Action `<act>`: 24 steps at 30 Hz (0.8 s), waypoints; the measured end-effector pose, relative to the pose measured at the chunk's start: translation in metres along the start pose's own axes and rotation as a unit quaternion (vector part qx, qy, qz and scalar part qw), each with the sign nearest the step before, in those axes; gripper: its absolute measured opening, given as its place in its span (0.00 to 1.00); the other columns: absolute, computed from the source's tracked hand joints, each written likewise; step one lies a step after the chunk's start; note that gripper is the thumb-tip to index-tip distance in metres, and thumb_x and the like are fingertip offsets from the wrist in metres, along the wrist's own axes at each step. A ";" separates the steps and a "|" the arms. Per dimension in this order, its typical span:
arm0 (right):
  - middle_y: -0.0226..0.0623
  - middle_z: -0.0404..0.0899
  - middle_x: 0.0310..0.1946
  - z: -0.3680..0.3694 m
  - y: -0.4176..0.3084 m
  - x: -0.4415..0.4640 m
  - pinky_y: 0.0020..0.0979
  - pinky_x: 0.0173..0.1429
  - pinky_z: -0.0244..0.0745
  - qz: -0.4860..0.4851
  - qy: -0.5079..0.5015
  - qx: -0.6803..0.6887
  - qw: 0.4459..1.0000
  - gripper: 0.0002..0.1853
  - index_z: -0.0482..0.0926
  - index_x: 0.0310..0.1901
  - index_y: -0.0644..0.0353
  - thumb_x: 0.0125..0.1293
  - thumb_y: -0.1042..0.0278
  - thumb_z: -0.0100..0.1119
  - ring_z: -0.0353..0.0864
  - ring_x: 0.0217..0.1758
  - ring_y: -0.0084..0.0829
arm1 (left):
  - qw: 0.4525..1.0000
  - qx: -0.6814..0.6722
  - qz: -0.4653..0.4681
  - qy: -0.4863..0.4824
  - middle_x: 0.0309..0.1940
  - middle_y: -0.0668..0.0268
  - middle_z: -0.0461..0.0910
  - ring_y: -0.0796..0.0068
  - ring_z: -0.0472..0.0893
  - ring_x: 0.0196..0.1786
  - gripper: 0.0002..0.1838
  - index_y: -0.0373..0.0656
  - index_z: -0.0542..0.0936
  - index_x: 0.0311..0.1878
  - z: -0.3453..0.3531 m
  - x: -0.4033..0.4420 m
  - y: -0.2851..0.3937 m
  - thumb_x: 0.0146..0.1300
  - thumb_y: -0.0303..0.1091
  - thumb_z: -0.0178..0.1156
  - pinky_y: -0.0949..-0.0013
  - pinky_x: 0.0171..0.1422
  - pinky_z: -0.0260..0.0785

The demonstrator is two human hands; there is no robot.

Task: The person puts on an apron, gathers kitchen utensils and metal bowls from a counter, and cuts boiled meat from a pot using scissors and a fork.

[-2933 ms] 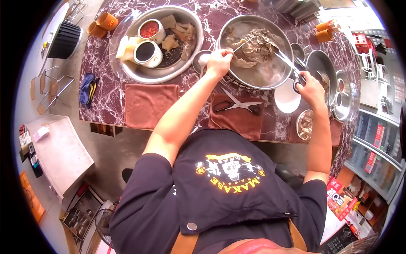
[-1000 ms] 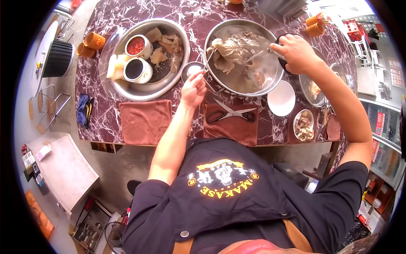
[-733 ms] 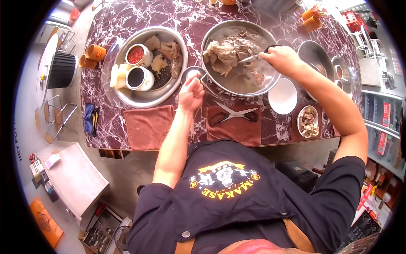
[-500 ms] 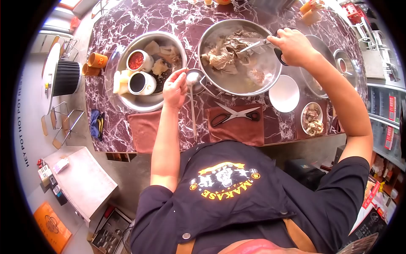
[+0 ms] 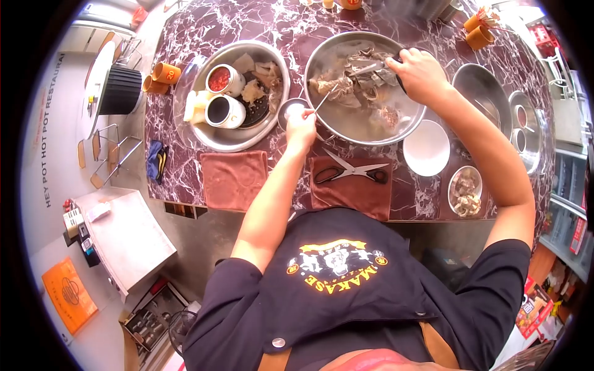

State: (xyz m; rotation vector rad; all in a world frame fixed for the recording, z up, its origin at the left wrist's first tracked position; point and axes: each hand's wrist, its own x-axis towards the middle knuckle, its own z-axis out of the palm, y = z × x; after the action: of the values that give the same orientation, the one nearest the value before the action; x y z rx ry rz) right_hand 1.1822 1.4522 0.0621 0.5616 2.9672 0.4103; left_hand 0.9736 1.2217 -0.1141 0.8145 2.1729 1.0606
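This is a hot pot restaurant: the wall lettering says so. A numbered cup stands on the marbled table.

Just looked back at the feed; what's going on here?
A person is working over a round, steaming metal pot. Their right hand grips black-handled metal scissors, blades over crinkled grey-brown food in the pot; their left hand holds a thin pale utensil towards that food. A second pair of scissors lies open on a brown cloth.
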 end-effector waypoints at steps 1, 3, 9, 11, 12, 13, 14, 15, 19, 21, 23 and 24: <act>0.37 0.80 0.44 -0.004 -0.003 0.007 0.34 0.54 0.73 -0.011 0.005 -0.010 1.000 0.16 0.80 0.53 0.54 0.63 0.69 0.57 0.79 0.52 0.35 | 0.984 -0.171 -0.043 0.002 0.30 0.66 0.82 0.78 0.79 0.33 0.12 0.38 0.83 0.50 0.002 -0.005 -0.010 0.67 0.29 0.58 0.72 0.38 0.70; 0.37 0.80 0.44 0.012 -0.009 0.028 0.34 0.55 0.73 -0.025 -0.010 -0.021 0.999 0.14 0.80 0.51 0.54 0.63 0.68 0.57 0.79 0.53 0.34 | 0.969 -0.241 -0.052 0.022 0.31 0.70 0.81 0.83 0.76 0.33 0.11 0.35 0.83 0.49 0.010 -0.017 -0.022 0.67 0.27 0.59 0.76 0.37 0.66; 0.37 0.83 0.43 0.042 -0.037 0.063 0.35 0.50 0.77 -0.047 0.006 -0.050 0.998 0.10 0.83 0.45 0.55 0.64 0.67 0.56 0.83 0.49 0.36 | 0.881 -0.457 -0.119 0.035 0.32 0.76 0.78 0.90 0.71 0.31 0.07 0.38 0.83 0.48 0.022 -0.032 -0.022 0.69 0.25 0.60 0.83 0.35 0.60; 0.37 0.83 0.41 0.045 -0.032 0.058 0.36 0.48 0.79 -0.019 -0.052 0.010 0.998 0.11 0.83 0.45 0.56 0.63 0.68 0.56 0.84 0.47 0.37 | 0.869 -0.476 -0.134 0.013 0.29 0.78 0.76 0.92 0.67 0.25 0.08 0.39 0.82 0.49 0.016 -0.038 -0.017 0.69 0.26 0.59 0.83 0.27 0.56; 0.38 0.84 0.40 0.040 -0.031 0.055 0.38 0.46 0.80 0.012 -0.113 0.070 0.991 0.11 0.83 0.45 0.57 0.63 0.69 0.56 0.86 0.44 0.38 | 0.861 -0.488 -0.145 -0.006 0.26 0.79 0.74 0.92 0.65 0.22 0.08 0.39 0.82 0.50 0.013 -0.040 -0.016 0.70 0.26 0.59 0.83 0.23 0.53; 0.39 0.85 0.38 0.041 -0.023 0.050 0.40 0.47 0.81 0.017 -0.126 0.080 0.989 0.13 0.83 0.49 0.55 0.63 0.71 0.55 0.87 0.42 0.40 | 0.860 -0.490 -0.145 -0.007 0.26 0.79 0.74 0.92 0.65 0.22 0.08 0.39 0.82 0.50 0.011 -0.039 -0.022 0.70 0.26 0.59 0.83 0.23 0.53; 0.39 0.85 0.38 0.042 -0.018 0.039 0.40 0.47 0.81 0.017 -0.128 0.076 0.989 0.13 0.83 0.49 0.55 0.63 0.71 0.55 0.87 0.42 0.40 | 0.836 -0.527 -0.146 -0.043 0.24 0.80 0.71 0.92 0.62 0.20 0.09 0.40 0.81 0.51 0.008 -0.037 -0.029 0.70 0.26 0.58 0.82 0.21 0.50; 0.40 0.84 0.39 0.037 -0.016 0.022 0.41 0.48 0.80 0.047 -0.080 0.104 0.990 0.15 0.81 0.52 0.52 0.63 0.70 0.55 0.86 0.44 0.41 | 0.809 -0.563 -0.146 -0.083 0.21 0.81 0.68 0.92 0.59 0.17 0.09 0.40 0.81 0.51 0.005 -0.036 -0.035 0.70 0.26 0.58 0.81 0.18 0.47; 0.42 0.82 0.46 0.031 -0.029 -0.040 0.44 0.54 0.78 0.191 -0.060 0.230 0.952 0.24 0.74 0.60 0.42 0.59 0.64 0.58 0.82 0.51 0.45 | 0.781 -0.588 -0.165 -0.133 0.17 0.80 0.58 0.88 0.54 0.16 0.11 0.41 0.80 0.54 -0.006 -0.027 -0.041 0.72 0.27 0.55 0.80 0.18 0.46; 0.44 0.81 0.46 0.027 -0.051 -0.072 0.42 0.56 0.77 0.229 -0.075 0.328 0.913 0.26 0.75 0.61 0.42 0.57 0.61 0.59 0.82 0.51 0.47 | 0.777 -0.590 -0.163 -0.145 0.17 0.80 0.58 0.88 0.54 0.16 0.11 0.41 0.80 0.54 -0.014 -0.025 -0.039 0.72 0.27 0.55 0.80 0.18 0.47; 0.46 0.81 0.47 0.029 -0.077 -0.093 0.40 0.57 0.77 0.251 -0.070 0.397 0.880 0.27 0.75 0.61 0.43 0.56 0.61 0.60 0.82 0.52 0.47 | 0.776 -0.589 -0.154 -0.167 0.17 0.80 0.59 0.88 0.55 0.16 0.10 0.41 0.80 0.53 -0.025 -0.023 -0.042 0.72 0.27 0.56 0.80 0.18 0.47; 0.47 0.81 0.47 0.031 -0.092 -0.098 0.40 0.57 0.76 0.258 -0.065 0.422 0.867 0.27 0.75 0.61 0.44 0.56 0.62 0.61 0.81 0.52 0.47 | 0.774 -0.589 -0.153 -0.174 0.17 0.80 0.59 0.88 0.55 0.16 0.10 0.41 0.80 0.53 -0.028 -0.023 -0.044 0.72 0.27 0.56 0.80 0.18 0.47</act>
State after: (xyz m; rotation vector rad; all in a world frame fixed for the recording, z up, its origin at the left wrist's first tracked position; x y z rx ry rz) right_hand 1.2462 1.3412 0.0109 1.3853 2.6837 -0.9260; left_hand 0.9565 1.1701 -0.1303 0.0215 0.9074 1.5947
